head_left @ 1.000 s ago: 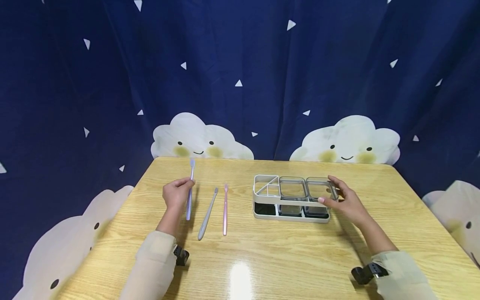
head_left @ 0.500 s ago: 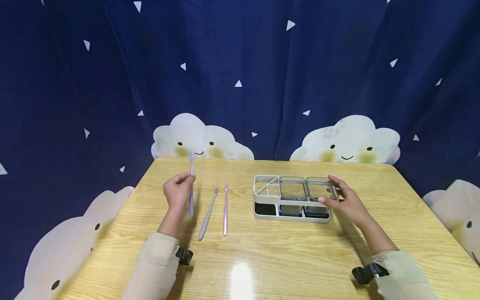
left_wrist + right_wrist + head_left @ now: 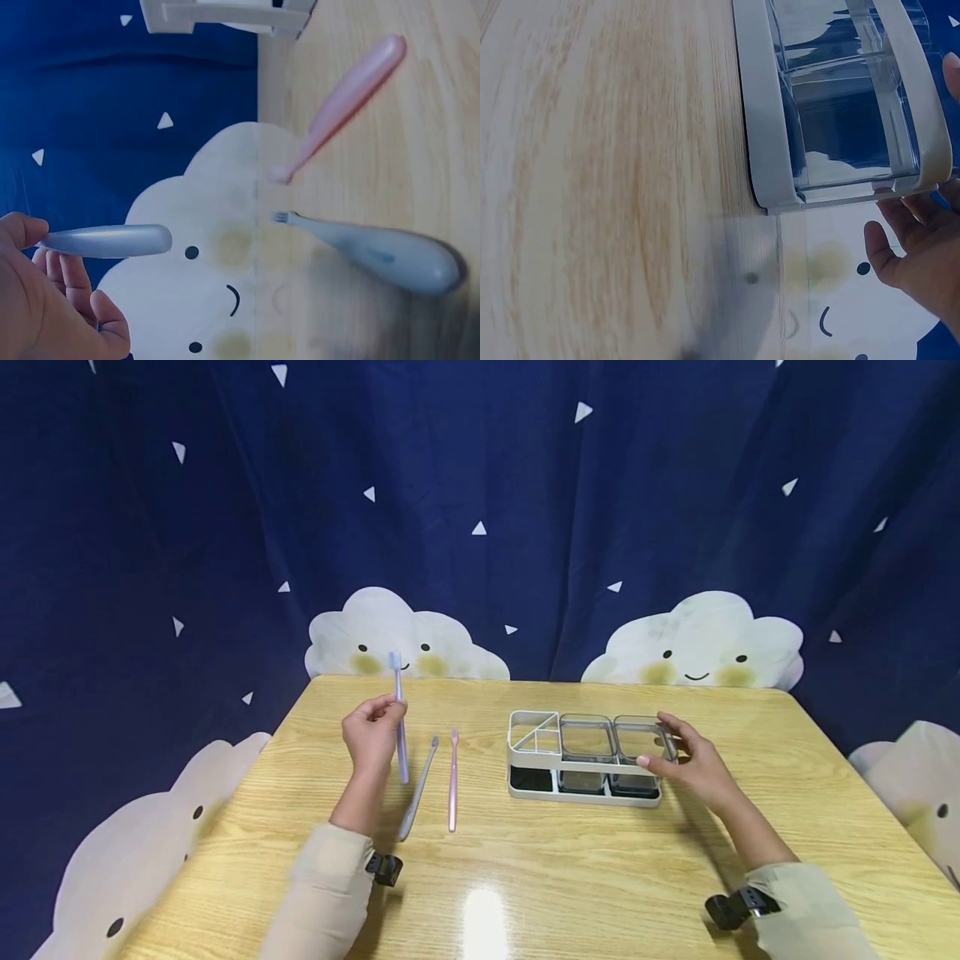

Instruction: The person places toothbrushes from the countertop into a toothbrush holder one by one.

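My left hand (image 3: 371,735) pinches a lilac toothbrush (image 3: 399,714) and holds it nearly upright above the table, head up; the left wrist view shows its handle end (image 3: 109,241) sticking out from my fingers. A grey toothbrush (image 3: 417,787) and a pink toothbrush (image 3: 453,779) lie side by side on the wood just right of that hand. My right hand (image 3: 686,760) grips the right end of a white rack (image 3: 534,758) that holds two clear cups (image 3: 587,737). The right wrist view shows the rack's end (image 3: 769,150) with my thumb (image 3: 885,251) beside it.
The wooden table (image 3: 570,868) is backed by a dark blue curtain (image 3: 480,485) with white cloud shapes (image 3: 397,639). The rack's left section is split by a diagonal bar. Bare wood lies in front of the rack and toothbrushes.
My left hand has lifted the lilac toothbrush off the table and moved it up and to the right. The right hand and rack have stayed put.
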### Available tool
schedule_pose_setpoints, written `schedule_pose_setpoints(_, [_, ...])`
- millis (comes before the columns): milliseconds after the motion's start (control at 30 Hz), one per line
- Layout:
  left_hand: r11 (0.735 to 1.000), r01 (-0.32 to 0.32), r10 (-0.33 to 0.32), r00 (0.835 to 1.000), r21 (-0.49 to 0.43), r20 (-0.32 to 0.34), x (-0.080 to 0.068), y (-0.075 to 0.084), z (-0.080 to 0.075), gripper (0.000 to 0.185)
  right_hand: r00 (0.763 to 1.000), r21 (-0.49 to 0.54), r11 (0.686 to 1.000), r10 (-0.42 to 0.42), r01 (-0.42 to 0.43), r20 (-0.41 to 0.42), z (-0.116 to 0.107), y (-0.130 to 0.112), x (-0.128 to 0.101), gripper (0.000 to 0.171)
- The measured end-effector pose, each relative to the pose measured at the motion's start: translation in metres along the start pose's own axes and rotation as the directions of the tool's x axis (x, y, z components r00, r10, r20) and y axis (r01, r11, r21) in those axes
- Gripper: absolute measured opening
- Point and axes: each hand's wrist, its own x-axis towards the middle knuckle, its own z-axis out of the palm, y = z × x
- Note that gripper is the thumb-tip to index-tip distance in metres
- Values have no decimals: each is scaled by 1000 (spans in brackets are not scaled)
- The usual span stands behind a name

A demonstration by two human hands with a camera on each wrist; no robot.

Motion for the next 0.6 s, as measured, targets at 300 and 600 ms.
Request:
schedule_pose_setpoints(300, [998,-63,63,998,-32,19,-8,11,7,15,1000,7,1000,7,-7,-8,3,0,-1,82])
schedule_pose_setpoints(600, [999,-35,39,992,-41,119,-17,27,15,12,999,-18,1000,-21,21,-27,5,2,0,80])
